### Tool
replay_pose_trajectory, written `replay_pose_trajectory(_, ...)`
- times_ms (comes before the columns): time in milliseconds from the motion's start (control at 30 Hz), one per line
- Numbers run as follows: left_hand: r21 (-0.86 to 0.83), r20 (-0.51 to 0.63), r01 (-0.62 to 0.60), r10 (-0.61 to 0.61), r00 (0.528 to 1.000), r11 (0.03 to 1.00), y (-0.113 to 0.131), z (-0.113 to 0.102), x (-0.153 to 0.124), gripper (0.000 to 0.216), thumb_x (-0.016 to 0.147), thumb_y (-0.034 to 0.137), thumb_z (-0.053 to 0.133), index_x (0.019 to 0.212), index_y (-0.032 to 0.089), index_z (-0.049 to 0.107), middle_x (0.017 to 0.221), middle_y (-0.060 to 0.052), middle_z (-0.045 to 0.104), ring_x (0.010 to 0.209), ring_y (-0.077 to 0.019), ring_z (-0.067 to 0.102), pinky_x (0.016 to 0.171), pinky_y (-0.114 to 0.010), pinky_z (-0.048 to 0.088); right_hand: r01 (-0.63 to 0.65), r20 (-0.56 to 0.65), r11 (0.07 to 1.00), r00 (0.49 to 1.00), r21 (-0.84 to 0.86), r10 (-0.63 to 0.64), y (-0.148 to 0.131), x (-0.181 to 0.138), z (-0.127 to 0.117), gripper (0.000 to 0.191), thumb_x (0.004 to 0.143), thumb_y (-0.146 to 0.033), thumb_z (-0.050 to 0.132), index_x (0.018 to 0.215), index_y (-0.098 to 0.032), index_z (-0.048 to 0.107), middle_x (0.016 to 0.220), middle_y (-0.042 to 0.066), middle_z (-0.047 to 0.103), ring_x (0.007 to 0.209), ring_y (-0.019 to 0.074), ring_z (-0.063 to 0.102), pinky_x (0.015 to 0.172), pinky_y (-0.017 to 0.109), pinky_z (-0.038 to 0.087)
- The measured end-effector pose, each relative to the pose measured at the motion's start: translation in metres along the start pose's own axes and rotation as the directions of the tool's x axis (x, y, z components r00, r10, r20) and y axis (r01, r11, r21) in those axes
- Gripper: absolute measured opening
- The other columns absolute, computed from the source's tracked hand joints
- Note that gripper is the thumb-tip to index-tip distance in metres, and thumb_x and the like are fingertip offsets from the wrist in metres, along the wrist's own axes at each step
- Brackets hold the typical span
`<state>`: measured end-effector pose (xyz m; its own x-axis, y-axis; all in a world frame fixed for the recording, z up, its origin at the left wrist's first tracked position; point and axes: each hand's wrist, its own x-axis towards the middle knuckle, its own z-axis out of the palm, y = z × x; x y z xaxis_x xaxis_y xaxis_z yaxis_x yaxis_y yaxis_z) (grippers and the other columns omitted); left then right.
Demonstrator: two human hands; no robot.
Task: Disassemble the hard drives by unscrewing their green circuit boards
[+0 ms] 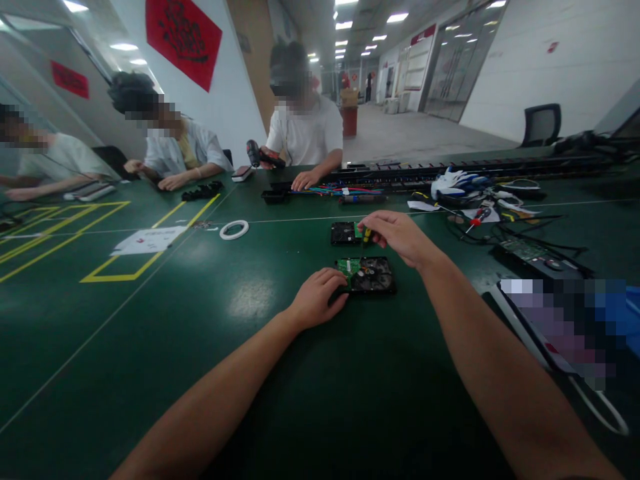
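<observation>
A hard drive [377, 275] lies on the green table with its circuit board facing up. My left hand [320, 297] is closed on the drive's left end, fingers over the board's edge and thumb at the near side. Above the drive, my right hand [395, 233] pinches a screwdriver [367, 235] with a yellow and black handle. Its thin shaft points down at the board; whether the tip sits in a screw is too small to tell. Just behind lies a second hard drive [344, 233], partly hidden by my right hand.
A white tape roll [234, 230] and a paper sheet [149, 240] lie to the left. Rightward are gloves [457, 183], a red-handled screwdriver [479, 220], cables, another circuit-board device [543, 257] and a tablet-like device [537, 330]. Across the table, a person [305, 127] holds a power drill [253, 153]; others sit left.
</observation>
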<state>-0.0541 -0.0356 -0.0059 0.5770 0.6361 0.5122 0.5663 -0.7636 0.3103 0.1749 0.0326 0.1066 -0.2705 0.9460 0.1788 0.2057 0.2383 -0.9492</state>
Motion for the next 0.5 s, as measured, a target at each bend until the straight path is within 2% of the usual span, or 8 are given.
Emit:
replay_pose_trajectory(133, 0.010, -0.004, -0.008, 0.008, 1.000, 1.000, -0.0002, -0.0004, -0.0003, 0.024, 0.092, 0.028, 0.060, 0.116, 0.022, 0.060, 0.118, -0.009, 0.066, 0.114, -0.0255, 0.061, 0.095, -0.047, 0.054, -0.017, 0.024, 1.000, 1.000, 0.021, 0.016, -0.0017, -0.0011, 0.0014, 0.020, 0.088, -0.039, 0.067, 0.080, -0.021, 0.070, 0.090, 0.006, 0.070, 0.060, 0.0121, 0.050, 0.048, 0.028, 0.033)
replay_pose_trajectory(300, 0.023, -0.001, -0.022, 0.022, 1.000, 1.000, -0.0005, -0.0002, -0.0003, 0.026, 0.093, 0.028, 0.060, 0.117, 0.021, 0.062, 0.118, -0.010, 0.066, 0.113, -0.0258, 0.062, 0.096, -0.047, 0.054, -0.046, 0.033, 0.997, 0.998, 0.063, 0.044, -0.0054, -0.0034, 0.0056, 0.016, 0.087, -0.037, 0.066, 0.082, -0.021, 0.066, 0.087, 0.006, 0.071, 0.057, 0.0106, 0.047, 0.046, 0.025, 0.031)
replay_pose_trajectory(500, 0.023, -0.004, -0.027, 0.027, 1.000, 0.999, -0.0011, 0.0005, -0.0004, 0.027, 0.093, 0.029, 0.060, 0.119, 0.021, 0.063, 0.118, -0.011, 0.066, 0.114, -0.0262, 0.062, 0.095, -0.048, 0.055, -0.060, 0.058, 0.997, 0.997, 0.054, 0.057, -0.0062, -0.0038, 0.0033, 0.021, 0.089, -0.037, 0.060, 0.089, -0.022, 0.075, 0.084, 0.005, 0.068, 0.054, 0.0102, 0.044, 0.044, 0.027, 0.026)
